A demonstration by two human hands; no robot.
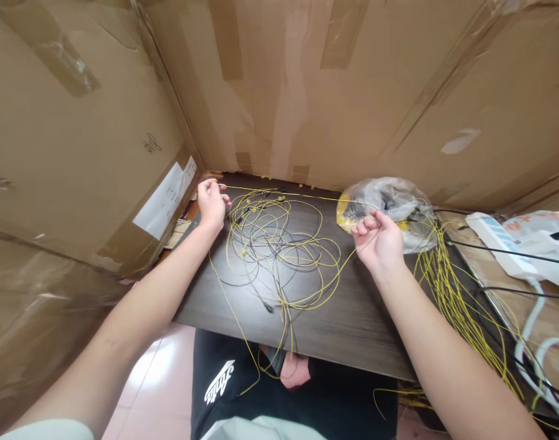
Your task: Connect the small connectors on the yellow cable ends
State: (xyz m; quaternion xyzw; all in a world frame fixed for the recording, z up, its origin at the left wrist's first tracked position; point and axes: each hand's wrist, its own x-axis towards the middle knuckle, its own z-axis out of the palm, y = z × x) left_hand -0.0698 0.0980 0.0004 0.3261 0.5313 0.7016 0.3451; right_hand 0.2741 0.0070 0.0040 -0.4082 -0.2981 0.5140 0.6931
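A thin yellow wire point(288, 193) runs nearly straight between my two raised hands. At the table's far left, my left hand point(212, 203) pinches one end of it between thumb and fingers. My right hand point(379, 240) has its fingers curled around the wire further along, in front of the plastic bag. From there the wire drops back toward a loose tangle of yellow and black wires point(323, 293) on the dark table point(353, 330). Small dark tips show on some wire ends in the tangle. One strand hangs over the front edge toward my lap.
A clear plastic bag point(399, 189) with dark and yellow contents stands at the back right. Beside it a thick bundle of yellow wires point(444, 275) drapes off the table. A white power strip point(502, 244) lies further right. Cardboard walls point(279, 91) enclose the back and left.
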